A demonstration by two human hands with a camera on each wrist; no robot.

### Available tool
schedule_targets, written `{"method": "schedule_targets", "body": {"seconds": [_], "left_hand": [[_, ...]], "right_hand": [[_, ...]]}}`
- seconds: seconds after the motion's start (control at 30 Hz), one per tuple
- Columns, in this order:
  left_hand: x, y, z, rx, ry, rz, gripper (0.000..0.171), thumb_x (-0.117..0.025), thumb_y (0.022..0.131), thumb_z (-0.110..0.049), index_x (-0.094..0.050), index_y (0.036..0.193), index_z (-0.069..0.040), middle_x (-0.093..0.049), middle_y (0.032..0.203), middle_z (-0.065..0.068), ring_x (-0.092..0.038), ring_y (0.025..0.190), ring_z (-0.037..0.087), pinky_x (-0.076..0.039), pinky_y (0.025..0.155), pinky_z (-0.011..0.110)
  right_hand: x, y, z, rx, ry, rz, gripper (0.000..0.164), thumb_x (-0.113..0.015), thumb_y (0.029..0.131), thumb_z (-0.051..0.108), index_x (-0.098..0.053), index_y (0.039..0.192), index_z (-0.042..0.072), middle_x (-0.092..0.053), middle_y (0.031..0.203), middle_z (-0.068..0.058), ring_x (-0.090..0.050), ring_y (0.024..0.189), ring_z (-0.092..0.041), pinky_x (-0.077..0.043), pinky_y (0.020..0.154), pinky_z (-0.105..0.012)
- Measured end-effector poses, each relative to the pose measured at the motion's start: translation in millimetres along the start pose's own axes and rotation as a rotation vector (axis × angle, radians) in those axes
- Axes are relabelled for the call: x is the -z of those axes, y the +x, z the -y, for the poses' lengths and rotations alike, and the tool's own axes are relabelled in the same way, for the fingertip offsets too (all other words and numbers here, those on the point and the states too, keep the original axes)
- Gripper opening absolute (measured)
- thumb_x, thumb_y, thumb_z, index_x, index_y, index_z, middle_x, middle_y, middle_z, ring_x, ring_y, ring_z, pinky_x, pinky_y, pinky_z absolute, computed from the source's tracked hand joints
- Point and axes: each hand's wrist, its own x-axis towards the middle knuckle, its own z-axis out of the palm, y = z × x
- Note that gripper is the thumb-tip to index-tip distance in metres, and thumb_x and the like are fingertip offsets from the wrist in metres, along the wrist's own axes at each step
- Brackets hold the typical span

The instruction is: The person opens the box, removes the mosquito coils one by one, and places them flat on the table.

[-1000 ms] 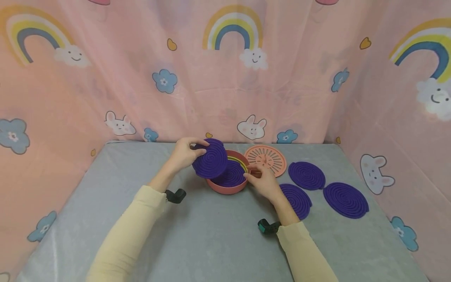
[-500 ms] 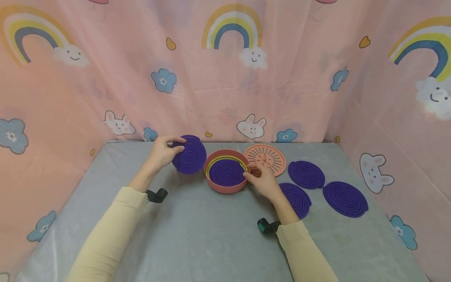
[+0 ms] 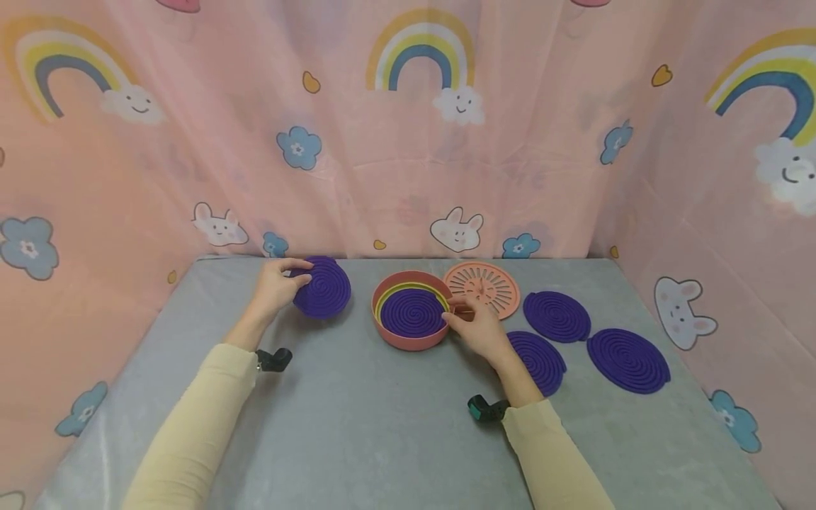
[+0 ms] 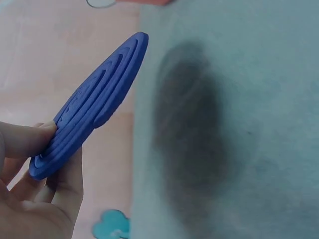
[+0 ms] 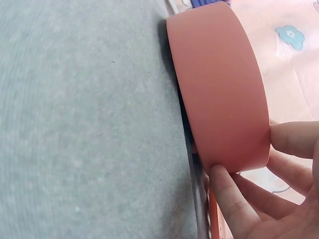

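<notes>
My left hand [image 3: 276,287] pinches a purple mosquito coil [image 3: 324,289] by its left edge, thumb on one face and fingers on the other. In the left wrist view that coil [image 4: 94,104] is tilted above the table, its shadow beside it. A round reddish-pink box [image 3: 411,344] with a yellow inner ring stands to the right. Inside it lies another coil [image 3: 413,313]. My right hand [image 3: 479,329] holds the box at its right side. In the right wrist view, fingers touch the rim and outer wall of the box [image 5: 219,89].
An orange slotted lid [image 3: 506,294] lies behind my right hand, next to the box. Several more coils lie flat on the grey table [image 3: 382,432] at the right, among them a far one [image 3: 557,316] and a nearer one [image 3: 627,360]. A pink curtain [image 3: 542,177] hangs behind.
My left hand has carried its coil from above the box to the left and somewhat lower, uncovering the coil inside. My right hand has stayed at the box.
</notes>
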Motion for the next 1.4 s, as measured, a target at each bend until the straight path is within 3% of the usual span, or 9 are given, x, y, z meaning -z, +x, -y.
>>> {"method": "schedule_targets", "body": {"seconds": [0.2,0.6,0.77,1.1,1.23,1.4], "left_hand": [[-6.2,2.9,20.2,0.058,-0.004,-0.010,0.029,-0.065,0.097,-0.004,-0.069,0.125,0.002,-0.056,0.141,0.025,-0.040,0.141,0.041,-0.029,0.117,0.054],[-17.8,3.0,50.0,0.169,-0.081,-0.054,0.031,-0.062,0.098,-0.002,-0.065,0.129,0.003,-0.048,0.149,0.024,-0.033,0.146,0.042,-0.023,0.120,0.051],[-18.0,3.0,56.8,0.198,-0.094,-0.045,0.035,-0.062,0.099,-0.005,-0.061,0.133,0.004,-0.045,0.150,0.026,-0.033,0.145,0.043,-0.027,0.119,0.051],[-14.6,9.2,59.2,0.142,0.032,-0.088,0.034,-0.062,0.098,-0.005,-0.061,0.129,0.007,-0.056,0.133,0.031,-0.051,0.127,0.044,-0.043,0.106,0.052],[-11.9,8.7,59.5,0.121,0.115,-0.096,0.032,-0.058,0.099,-0.007,-0.060,0.128,0.007,-0.058,0.131,0.030,-0.052,0.126,0.044,-0.043,0.106,0.054],[-10.0,5.9,59.0,0.099,0.134,-0.115,0.030,-0.055,0.100,-0.008,-0.063,0.125,0.006,-0.060,0.128,0.028,-0.054,0.123,0.043,-0.045,0.103,0.054]], "right_hand": [[1,-1,-1,0.005,-0.005,-0.004,0.039,-0.069,0.098,0.023,-0.062,0.132,0.006,-0.061,0.134,-0.021,-0.060,0.122,-0.038,-0.049,0.100,-0.052],[-1,-1,1,0.000,-0.010,-0.004,0.038,-0.070,0.098,0.023,-0.062,0.132,0.007,-0.061,0.133,-0.020,-0.060,0.122,-0.038,-0.048,0.102,-0.052],[-2,-1,2,0.005,-0.011,-0.007,0.037,-0.070,0.098,0.022,-0.063,0.131,0.006,-0.062,0.132,-0.020,-0.060,0.121,-0.038,-0.049,0.101,-0.052],[-1,0,1,0.007,-0.002,-0.011,0.038,-0.070,0.098,0.022,-0.062,0.132,0.007,-0.061,0.133,-0.020,-0.060,0.122,-0.038,-0.049,0.101,-0.051],[-1,0,1,-0.001,-0.004,-0.012,0.037,-0.070,0.098,0.022,-0.063,0.131,0.008,-0.062,0.132,-0.019,-0.060,0.121,-0.037,-0.049,0.101,-0.051],[-1,-1,0,-0.007,-0.005,-0.010,0.037,-0.070,0.098,0.022,-0.062,0.132,0.008,-0.061,0.133,-0.019,-0.060,0.121,-0.037,-0.050,0.099,-0.051]]}}
